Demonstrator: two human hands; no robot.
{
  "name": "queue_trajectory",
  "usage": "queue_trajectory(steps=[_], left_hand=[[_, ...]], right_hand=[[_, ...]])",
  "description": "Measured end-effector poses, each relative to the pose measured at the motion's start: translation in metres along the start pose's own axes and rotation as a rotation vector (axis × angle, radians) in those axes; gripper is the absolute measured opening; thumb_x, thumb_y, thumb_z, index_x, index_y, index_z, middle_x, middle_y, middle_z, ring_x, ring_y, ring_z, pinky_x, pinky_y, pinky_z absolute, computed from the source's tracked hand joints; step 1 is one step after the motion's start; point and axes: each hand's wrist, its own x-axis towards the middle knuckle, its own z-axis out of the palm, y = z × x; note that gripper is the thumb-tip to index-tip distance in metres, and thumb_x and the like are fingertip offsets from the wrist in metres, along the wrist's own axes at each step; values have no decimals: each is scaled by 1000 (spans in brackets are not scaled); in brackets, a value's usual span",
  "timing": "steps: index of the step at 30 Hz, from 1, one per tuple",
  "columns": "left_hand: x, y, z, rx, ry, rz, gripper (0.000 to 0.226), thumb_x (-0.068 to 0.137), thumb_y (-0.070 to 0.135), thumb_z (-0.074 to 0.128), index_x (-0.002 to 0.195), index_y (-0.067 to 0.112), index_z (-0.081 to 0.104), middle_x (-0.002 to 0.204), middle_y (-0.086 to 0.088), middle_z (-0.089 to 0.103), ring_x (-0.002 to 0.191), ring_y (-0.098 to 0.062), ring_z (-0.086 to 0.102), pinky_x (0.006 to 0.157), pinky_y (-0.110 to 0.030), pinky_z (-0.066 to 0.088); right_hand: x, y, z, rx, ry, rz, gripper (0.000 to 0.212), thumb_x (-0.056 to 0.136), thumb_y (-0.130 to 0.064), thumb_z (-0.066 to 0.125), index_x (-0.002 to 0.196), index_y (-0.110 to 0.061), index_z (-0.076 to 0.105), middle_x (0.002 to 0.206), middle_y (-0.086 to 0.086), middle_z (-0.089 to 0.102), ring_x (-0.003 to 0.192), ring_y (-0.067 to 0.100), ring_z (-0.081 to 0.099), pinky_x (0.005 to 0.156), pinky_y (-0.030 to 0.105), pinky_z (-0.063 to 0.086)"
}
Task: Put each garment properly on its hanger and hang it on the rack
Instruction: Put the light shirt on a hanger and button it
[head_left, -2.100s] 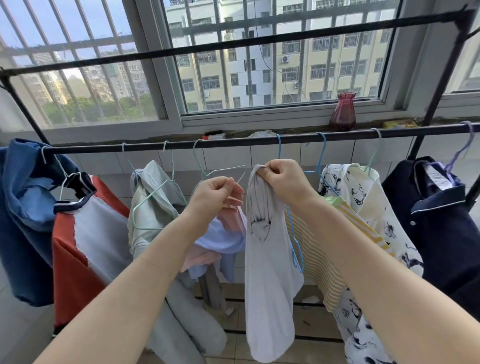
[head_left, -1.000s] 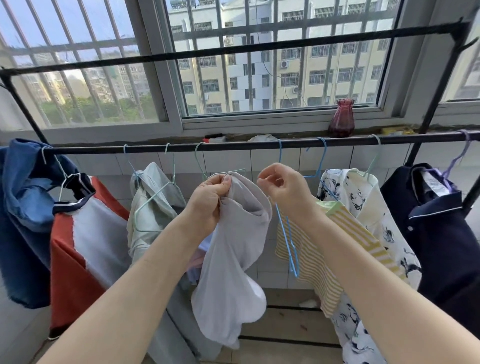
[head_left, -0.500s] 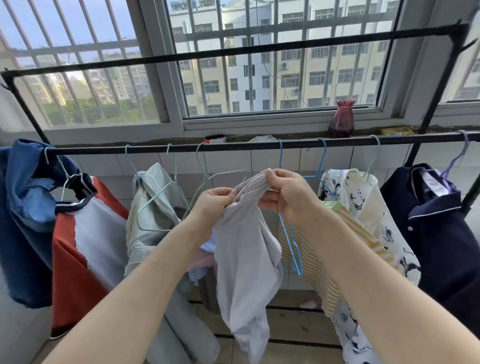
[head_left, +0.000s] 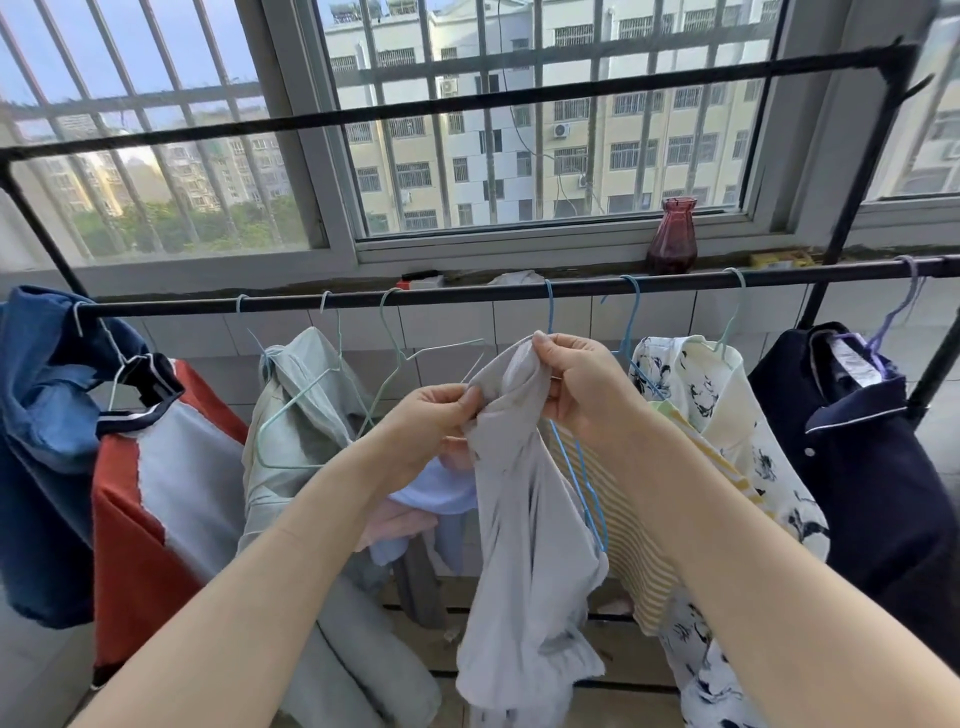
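Observation:
A pale grey garment (head_left: 524, 525) hangs bunched in front of me, below the black rack bar (head_left: 467, 296). My left hand (head_left: 431, 421) pinches its top edge from the left. My right hand (head_left: 582, 384) grips the raised top fold from the right. A blue wire hanger (head_left: 579, 467) hangs from the bar just behind the garment, its hook over the bar above my right hand. A pale green wire hanger (head_left: 415, 358) hangs bare to the left. Whether the grey garment sits on the blue hanger is hidden by cloth.
On the bar from left: a blue garment (head_left: 41, 441), a red and grey top (head_left: 156, 493), a light green garment (head_left: 306, 415), then a yellow striped top (head_left: 639, 535), a floral shirt (head_left: 727, 426) and a navy shirt (head_left: 872, 467). A red vase (head_left: 672, 244) stands on the sill.
The grey garment passed between both hands, was spread and then gathered; my right hand now holds its top fold higher, closer to the blue hanger's hook.

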Motion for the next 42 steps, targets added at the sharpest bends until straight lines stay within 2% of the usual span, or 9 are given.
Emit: queue_trajectory(steps=[8,12,14,19,23,28,33,38,42], left_hand=[[10,13,3,-300,238,45,25,102,22,48,84,13,63,75,-4,65,61,-15,60,52,-24,50],[14,18,9,-278,261,96,26,103,21,47,84,11,63,74,-4,64,64,-15,60,57,-23,52],[14,20,12,-257,249,121,28,103,20,46,82,9,61,72,-6,61,61,-14,56,53,-21,50],[12,23,18,-202,211,159,30,103,19,46,81,5,59,72,-10,58,61,-17,54,53,-20,51],[12,20,12,-107,260,147,28,102,24,49,84,10,65,77,-8,62,66,-18,57,57,-23,50],[14,12,-1,-84,293,144,26,99,28,54,87,19,74,87,-7,66,86,-22,56,82,-38,45],[8,6,6,161,194,51,34,102,32,48,91,4,64,62,1,58,51,-10,50,40,-18,39],[9,4,1,174,280,101,32,102,24,50,77,5,57,62,-8,47,43,-14,46,39,-21,40],[9,13,3,-192,330,-19,28,103,17,46,85,6,64,68,-12,64,60,-22,64,57,-34,59]], right_hand=[[9,16,-13,-651,138,-181,24,90,-17,67,67,-13,60,55,-8,46,49,5,38,52,20,32],[4,15,-1,-898,200,-456,11,87,-17,69,91,-19,59,83,-4,57,71,5,51,60,12,36],[1,10,5,-933,133,-571,9,86,-18,69,85,-22,62,82,-4,61,69,6,53,62,15,41],[2,15,8,-1300,-92,-386,23,79,-8,58,60,-18,52,65,1,57,69,24,51,61,35,43],[5,16,8,-1201,10,-501,30,84,-16,65,57,-11,53,54,0,46,57,17,40,55,35,36],[6,5,9,-825,98,-505,22,90,-14,65,68,-11,66,54,-11,49,54,7,42,58,26,39],[-1,-1,16,-289,22,-140,18,97,-13,57,82,-9,65,75,8,65,61,23,65,60,34,58],[0,-1,12,-218,5,-47,19,97,-18,59,79,-12,63,70,3,63,53,16,63,54,30,54],[4,7,11,-478,7,-129,25,96,-15,60,71,-16,63,61,0,57,50,12,51,50,26,49]])
